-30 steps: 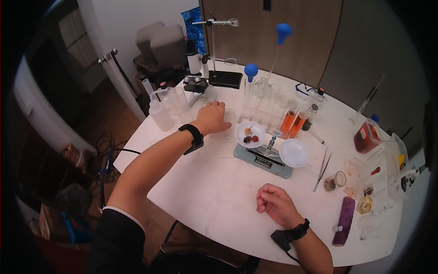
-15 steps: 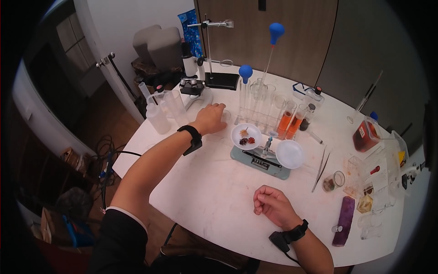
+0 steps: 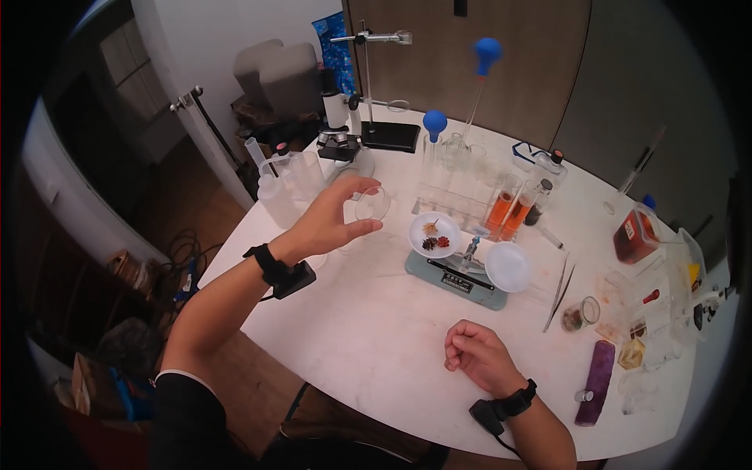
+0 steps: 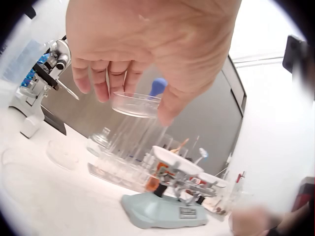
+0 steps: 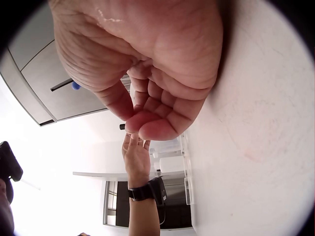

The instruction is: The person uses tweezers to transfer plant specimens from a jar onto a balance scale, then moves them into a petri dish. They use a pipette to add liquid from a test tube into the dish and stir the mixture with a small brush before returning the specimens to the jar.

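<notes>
Between thumb and fingertips, my left hand (image 3: 323, 222) holds a round clear dish (image 3: 373, 205) above the table, left of the balance. The left wrist view shows the dish (image 4: 136, 105) nearly level in the grip of the left hand (image 4: 157, 42). The green balance (image 3: 453, 283) carries two white pans; small dark, red and straw-coloured piles lie on its left pan (image 3: 449, 225), and its right pan (image 3: 508, 267) bears nothing. My right hand (image 3: 484, 359) rests idle on the table before the balance, fingers loosely curled around nothing, as the right wrist view of that hand (image 5: 142, 64) also shows.
Behind the balance stand a test-tube rack and tubes of orange liquid (image 3: 501, 210). A microscope (image 3: 337, 141), a stand and plastic bottles (image 3: 276, 200) are at the back left. Tweezers (image 3: 558, 298), a glass jar (image 3: 573, 317) and a purple block (image 3: 599, 376) lie right.
My left hand has lifted the clear dish off the table and drawn back a little toward me, its wrist turned. The right hand has kept its place and pose.
</notes>
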The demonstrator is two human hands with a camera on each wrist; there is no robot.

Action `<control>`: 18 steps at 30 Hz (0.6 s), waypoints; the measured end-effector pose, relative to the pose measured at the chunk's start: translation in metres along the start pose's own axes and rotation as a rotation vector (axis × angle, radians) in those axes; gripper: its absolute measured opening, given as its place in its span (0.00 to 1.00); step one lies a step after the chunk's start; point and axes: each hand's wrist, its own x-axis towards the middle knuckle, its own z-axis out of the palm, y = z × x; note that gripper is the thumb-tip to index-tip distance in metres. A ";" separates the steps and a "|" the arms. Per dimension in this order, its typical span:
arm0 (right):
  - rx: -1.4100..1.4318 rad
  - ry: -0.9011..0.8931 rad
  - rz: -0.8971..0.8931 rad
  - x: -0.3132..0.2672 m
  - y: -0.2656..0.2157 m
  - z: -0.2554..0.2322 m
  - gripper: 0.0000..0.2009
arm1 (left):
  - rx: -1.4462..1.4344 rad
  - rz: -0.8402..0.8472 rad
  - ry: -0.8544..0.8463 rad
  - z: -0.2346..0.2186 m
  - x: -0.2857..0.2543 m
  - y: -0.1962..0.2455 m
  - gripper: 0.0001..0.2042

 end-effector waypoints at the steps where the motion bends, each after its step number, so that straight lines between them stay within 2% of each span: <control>1: -0.001 0.003 0.003 0.000 -0.001 0.001 0.06 | -0.077 0.009 -0.016 -0.003 -0.009 0.007 0.29; 8: -0.002 0.052 -0.004 0.000 0.001 0.003 0.05 | -0.279 0.080 -0.053 -0.022 -0.050 0.046 0.32; 18: -0.033 0.093 -0.030 -0.001 0.003 0.007 0.05 | -0.352 0.190 -0.038 -0.034 -0.069 0.070 0.36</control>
